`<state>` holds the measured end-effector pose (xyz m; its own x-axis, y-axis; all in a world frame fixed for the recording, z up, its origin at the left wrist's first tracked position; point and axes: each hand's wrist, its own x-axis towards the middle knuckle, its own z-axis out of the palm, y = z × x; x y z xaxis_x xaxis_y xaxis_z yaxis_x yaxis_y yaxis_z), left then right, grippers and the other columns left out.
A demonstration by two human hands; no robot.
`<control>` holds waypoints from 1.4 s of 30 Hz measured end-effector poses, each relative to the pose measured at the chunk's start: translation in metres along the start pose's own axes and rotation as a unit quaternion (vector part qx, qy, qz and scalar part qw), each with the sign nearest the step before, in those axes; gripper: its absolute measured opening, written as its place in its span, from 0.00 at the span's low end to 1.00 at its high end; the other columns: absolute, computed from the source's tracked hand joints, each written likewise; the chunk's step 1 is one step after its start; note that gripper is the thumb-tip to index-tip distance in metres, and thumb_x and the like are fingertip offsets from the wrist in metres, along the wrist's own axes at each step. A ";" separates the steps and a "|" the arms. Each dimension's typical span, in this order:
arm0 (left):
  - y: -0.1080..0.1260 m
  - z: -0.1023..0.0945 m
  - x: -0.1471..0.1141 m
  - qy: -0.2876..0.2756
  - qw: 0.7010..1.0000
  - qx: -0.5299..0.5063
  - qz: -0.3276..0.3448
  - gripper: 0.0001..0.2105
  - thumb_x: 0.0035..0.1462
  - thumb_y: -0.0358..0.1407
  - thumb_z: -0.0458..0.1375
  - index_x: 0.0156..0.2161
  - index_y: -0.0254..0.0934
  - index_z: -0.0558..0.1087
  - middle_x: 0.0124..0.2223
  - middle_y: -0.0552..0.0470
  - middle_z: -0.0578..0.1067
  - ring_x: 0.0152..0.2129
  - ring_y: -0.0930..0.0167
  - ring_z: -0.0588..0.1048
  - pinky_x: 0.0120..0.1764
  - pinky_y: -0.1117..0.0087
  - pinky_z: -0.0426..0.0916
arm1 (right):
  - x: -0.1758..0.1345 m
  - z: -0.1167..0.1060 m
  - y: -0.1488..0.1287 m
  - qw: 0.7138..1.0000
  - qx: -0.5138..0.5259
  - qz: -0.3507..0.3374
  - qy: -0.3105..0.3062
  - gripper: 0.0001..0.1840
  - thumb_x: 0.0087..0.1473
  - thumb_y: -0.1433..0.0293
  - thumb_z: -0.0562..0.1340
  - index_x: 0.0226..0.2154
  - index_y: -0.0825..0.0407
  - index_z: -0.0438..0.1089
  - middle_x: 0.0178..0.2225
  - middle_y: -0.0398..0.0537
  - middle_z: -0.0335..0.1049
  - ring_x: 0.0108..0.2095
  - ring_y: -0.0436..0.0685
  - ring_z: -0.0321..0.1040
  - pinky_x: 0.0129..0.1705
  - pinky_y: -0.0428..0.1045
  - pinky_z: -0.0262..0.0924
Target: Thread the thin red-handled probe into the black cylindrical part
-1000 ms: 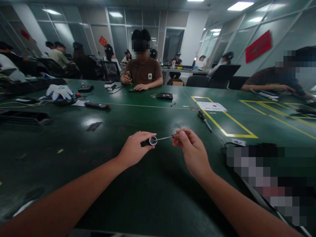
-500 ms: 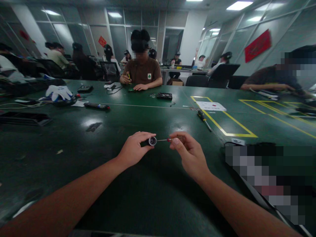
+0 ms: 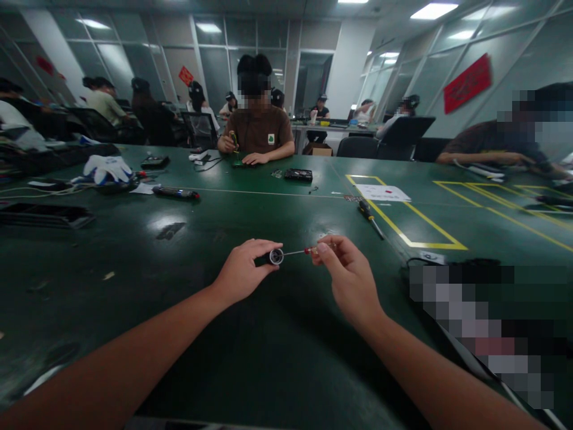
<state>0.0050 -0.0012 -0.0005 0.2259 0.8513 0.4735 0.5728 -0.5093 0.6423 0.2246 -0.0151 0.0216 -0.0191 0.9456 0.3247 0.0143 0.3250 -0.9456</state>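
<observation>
Between the thumb and fingers of my left hand [image 3: 245, 270] is a small dark cylindrical part [image 3: 276, 257] with a silvery round rim, its open end facing me. I cannot tell its exact kind. My right hand [image 3: 351, 278] is closed around the handle of a slim screwdriver [image 3: 308, 251], which has a red collar and a thin metal shaft. The shaft points left, and its tip meets the rim of the cylindrical part; whether it goes inside is too small to tell. Both hands are above the green table [image 3: 286, 358].
A black-and-yellow screwdriver [image 3: 370, 218] lies beyond my right hand, near a white paper [image 3: 382, 192] and yellow tape outlines. White gloves [image 3: 107, 169] and a dark pen-shaped tool [image 3: 176, 193] lie at left. Across the table a person [image 3: 257, 128] works with a yellow-handled tool.
My right hand's fingers have shifted on the screwdriver handle, and the handle has tilted up slightly. My left hand and the cylindrical part stay in place.
</observation>
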 end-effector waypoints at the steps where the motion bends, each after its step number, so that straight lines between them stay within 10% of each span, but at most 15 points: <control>1: 0.000 0.000 0.000 -0.001 1.000 0.000 -0.002 0.21 0.52 0.25 0.69 0.52 0.41 0.79 0.50 0.50 0.81 0.48 0.63 0.78 0.54 0.58 0.72 | 0.001 0.000 0.000 1.000 0.010 0.004 0.000 0.12 0.60 0.58 0.66 0.37 0.49 0.73 0.33 0.45 0.75 0.34 0.54 0.69 0.40 0.51 0.64; 10: -0.003 -0.001 0.002 0.009 1.000 -0.006 -0.008 0.22 0.52 0.26 0.69 0.53 0.41 0.79 0.52 0.49 0.80 0.50 0.63 0.77 0.56 0.56 0.70 | 0.018 -0.005 0.007 0.935 0.278 0.220 0.011 0.15 0.51 0.57 0.72 0.30 0.51 0.74 0.26 0.42 0.68 0.28 0.52 0.65 0.32 0.48 0.64; 25: -0.001 0.000 0.000 0.004 1.000 -0.002 -0.004 0.22 0.52 0.27 0.69 0.53 0.41 0.78 0.52 0.50 0.81 0.50 0.63 0.77 0.55 0.57 0.70 | 0.006 -0.001 0.008 0.999 -0.023 -0.021 0.039 0.12 0.65 0.57 0.61 0.41 0.48 0.72 0.34 0.45 0.75 0.35 0.55 0.72 0.41 0.53 0.68; 42: 0.001 -0.001 0.001 0.003 1.000 0.005 -0.002 0.21 0.52 0.27 0.68 0.52 0.43 0.79 0.51 0.49 0.81 0.48 0.62 0.78 0.54 0.55 0.71 | -0.003 -0.002 -0.005 0.996 -0.079 -0.046 -0.025 0.12 0.61 0.60 0.65 0.46 0.45 0.73 0.34 0.44 0.76 0.33 0.56 0.72 0.36 0.52 0.65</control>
<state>0.0050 -0.0010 0.0006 0.2199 0.8523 0.4746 0.5822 -0.5050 0.6372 0.2267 -0.0195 0.0252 -0.0781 0.9114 0.4040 0.1672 0.4114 -0.8960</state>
